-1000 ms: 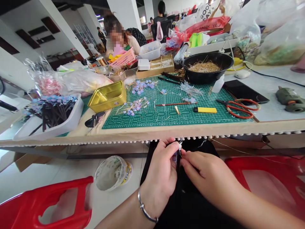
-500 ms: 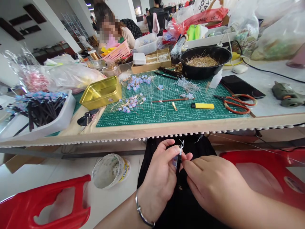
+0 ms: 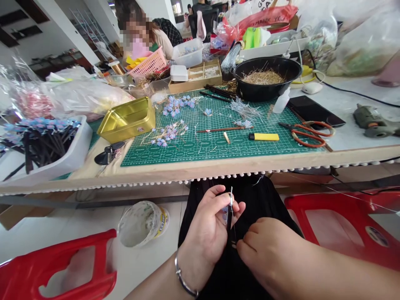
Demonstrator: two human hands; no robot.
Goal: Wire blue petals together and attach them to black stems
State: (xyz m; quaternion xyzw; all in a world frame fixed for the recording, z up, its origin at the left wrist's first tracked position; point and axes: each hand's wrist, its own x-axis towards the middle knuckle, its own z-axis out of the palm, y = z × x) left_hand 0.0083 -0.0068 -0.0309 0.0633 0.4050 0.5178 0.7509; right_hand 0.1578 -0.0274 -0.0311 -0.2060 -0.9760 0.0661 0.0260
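Over my lap, my left hand [image 3: 208,227] pinches a thin black stick [image 3: 229,218] upright between thumb and fingers. White strands [image 3: 231,195] stick up from its top end, and a bit of pale blue shows behind the thumb. A fine thread [image 3: 235,231] runs from the stick down to my right hand [image 3: 270,254], whose thumb and fingers are closed on it; whether it is thread or wire I cannot tell. Beyond the table edge, blue flower sprigs [image 3: 168,132], a brown stick [image 3: 218,130] and a yellow lighter [image 3: 265,136] lie on a green cutting mat [image 3: 187,152].
Orange-handled scissors [image 3: 309,133] lie right of the lighter, near a glue bottle [image 3: 281,102] and a black bowl [image 3: 239,77]. A gold tin [image 3: 125,123] and a white tub of flowered black sticks [image 3: 83,143] stand left. Red stools [image 3: 93,266] and a bucket [image 3: 137,225] are below.
My right hand has moved down and away from my left hand, drawing the thread out longer. The strands at the stick's top stand closer together. The camera view has shifted slightly.
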